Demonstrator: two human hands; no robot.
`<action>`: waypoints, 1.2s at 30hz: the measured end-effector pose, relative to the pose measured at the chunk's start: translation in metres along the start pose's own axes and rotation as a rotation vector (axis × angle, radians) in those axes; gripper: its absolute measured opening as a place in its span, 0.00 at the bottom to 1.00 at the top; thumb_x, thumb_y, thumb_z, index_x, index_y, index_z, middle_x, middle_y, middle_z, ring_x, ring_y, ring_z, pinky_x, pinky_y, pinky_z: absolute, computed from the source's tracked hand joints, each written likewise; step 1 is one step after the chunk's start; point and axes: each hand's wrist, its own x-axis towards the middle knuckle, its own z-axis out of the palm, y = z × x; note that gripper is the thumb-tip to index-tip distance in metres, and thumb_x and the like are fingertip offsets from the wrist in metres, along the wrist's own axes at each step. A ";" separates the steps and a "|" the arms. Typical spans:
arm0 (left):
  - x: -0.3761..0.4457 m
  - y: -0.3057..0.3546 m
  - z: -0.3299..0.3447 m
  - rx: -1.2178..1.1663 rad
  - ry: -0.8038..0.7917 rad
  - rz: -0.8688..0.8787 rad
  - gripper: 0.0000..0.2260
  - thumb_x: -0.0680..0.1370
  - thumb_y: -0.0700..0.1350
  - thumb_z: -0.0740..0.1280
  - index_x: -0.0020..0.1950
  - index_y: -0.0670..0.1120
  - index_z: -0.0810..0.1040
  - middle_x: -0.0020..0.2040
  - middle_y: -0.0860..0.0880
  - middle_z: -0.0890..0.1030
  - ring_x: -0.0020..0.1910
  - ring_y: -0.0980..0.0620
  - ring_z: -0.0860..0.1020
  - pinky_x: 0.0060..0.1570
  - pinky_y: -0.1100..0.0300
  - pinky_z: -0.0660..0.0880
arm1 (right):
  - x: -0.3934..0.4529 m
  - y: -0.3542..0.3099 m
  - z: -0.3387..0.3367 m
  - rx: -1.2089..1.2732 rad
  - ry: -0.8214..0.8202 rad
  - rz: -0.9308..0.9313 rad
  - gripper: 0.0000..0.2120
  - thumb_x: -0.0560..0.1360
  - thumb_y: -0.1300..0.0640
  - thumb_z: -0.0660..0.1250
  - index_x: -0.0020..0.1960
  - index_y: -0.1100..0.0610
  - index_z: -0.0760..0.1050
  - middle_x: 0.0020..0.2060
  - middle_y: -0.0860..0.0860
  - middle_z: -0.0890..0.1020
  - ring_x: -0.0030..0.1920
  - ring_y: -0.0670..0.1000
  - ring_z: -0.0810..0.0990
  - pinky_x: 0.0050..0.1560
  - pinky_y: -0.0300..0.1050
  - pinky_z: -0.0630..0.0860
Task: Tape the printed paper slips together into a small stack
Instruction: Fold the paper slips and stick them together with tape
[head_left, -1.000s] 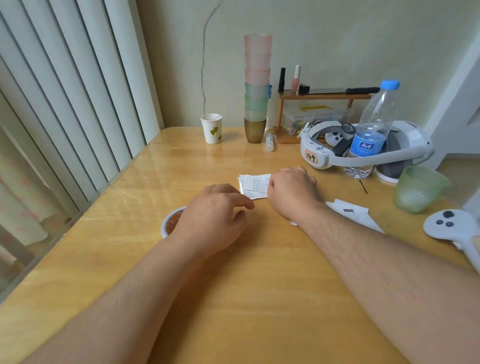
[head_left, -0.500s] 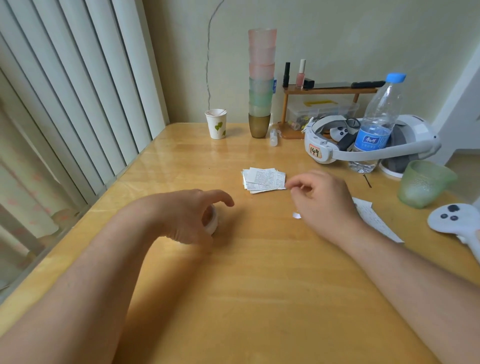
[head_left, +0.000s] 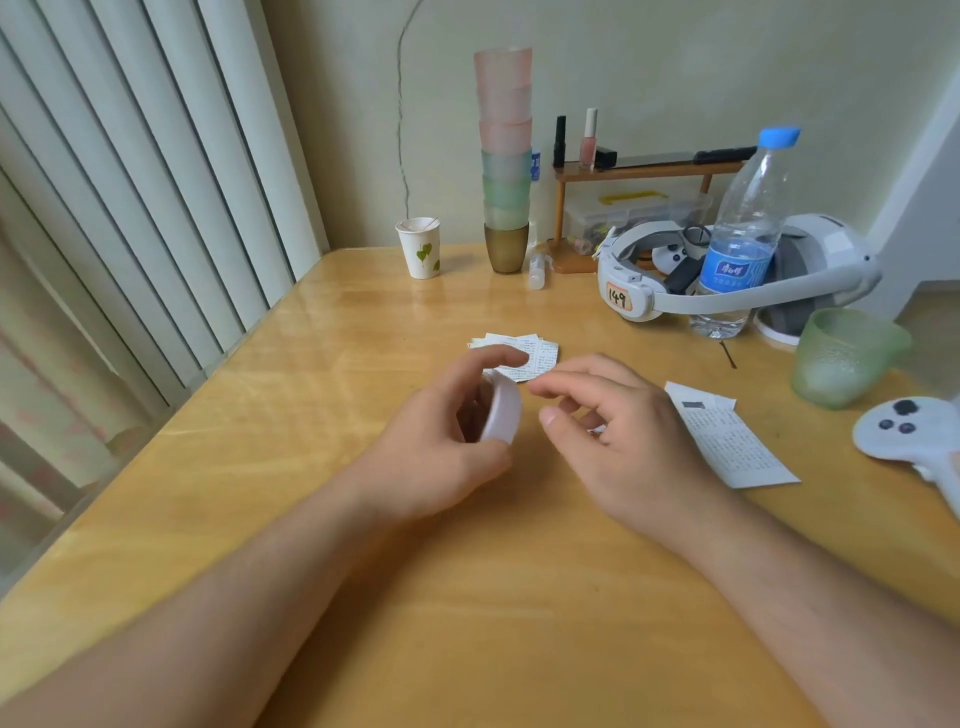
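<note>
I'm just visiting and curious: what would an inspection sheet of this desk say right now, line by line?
Surface: wooden table, glossy, against the wall.
Job's things: slips lie fanned in a small pile beyond the hands; tape roll held off the table; a longer receipt lies to the right.
Clutter: cup stack, paper cup, water bottle, headset, green cup, controller, small shelf.
Grippers: left hand grips the tape roll; right hand holds nothing, fingers loosely curled beside the roll.
Cables: nothing seen.
Surroundings: vertical blinds at left, a cracked wall behind.
</note>
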 end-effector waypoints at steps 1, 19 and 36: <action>-0.001 -0.001 0.005 -0.033 0.003 0.013 0.32 0.69 0.36 0.67 0.70 0.60 0.74 0.41 0.48 0.72 0.37 0.49 0.69 0.37 0.55 0.70 | 0.000 0.000 0.000 -0.002 -0.013 -0.008 0.12 0.78 0.55 0.66 0.59 0.50 0.84 0.54 0.40 0.80 0.52 0.47 0.80 0.50 0.44 0.78; -0.006 0.003 0.014 -0.031 -0.013 0.122 0.35 0.69 0.32 0.67 0.71 0.59 0.69 0.42 0.36 0.73 0.37 0.38 0.69 0.36 0.46 0.68 | -0.001 -0.001 0.001 -0.041 0.000 -0.056 0.13 0.76 0.52 0.71 0.60 0.50 0.85 0.52 0.40 0.79 0.49 0.47 0.79 0.46 0.39 0.77; -0.006 0.000 0.011 0.209 0.076 0.236 0.10 0.78 0.44 0.70 0.57 0.52 0.74 0.38 0.58 0.78 0.32 0.53 0.70 0.35 0.63 0.67 | -0.001 -0.010 -0.003 0.155 -0.043 0.085 0.08 0.73 0.61 0.77 0.42 0.48 0.84 0.42 0.42 0.82 0.42 0.48 0.82 0.40 0.38 0.77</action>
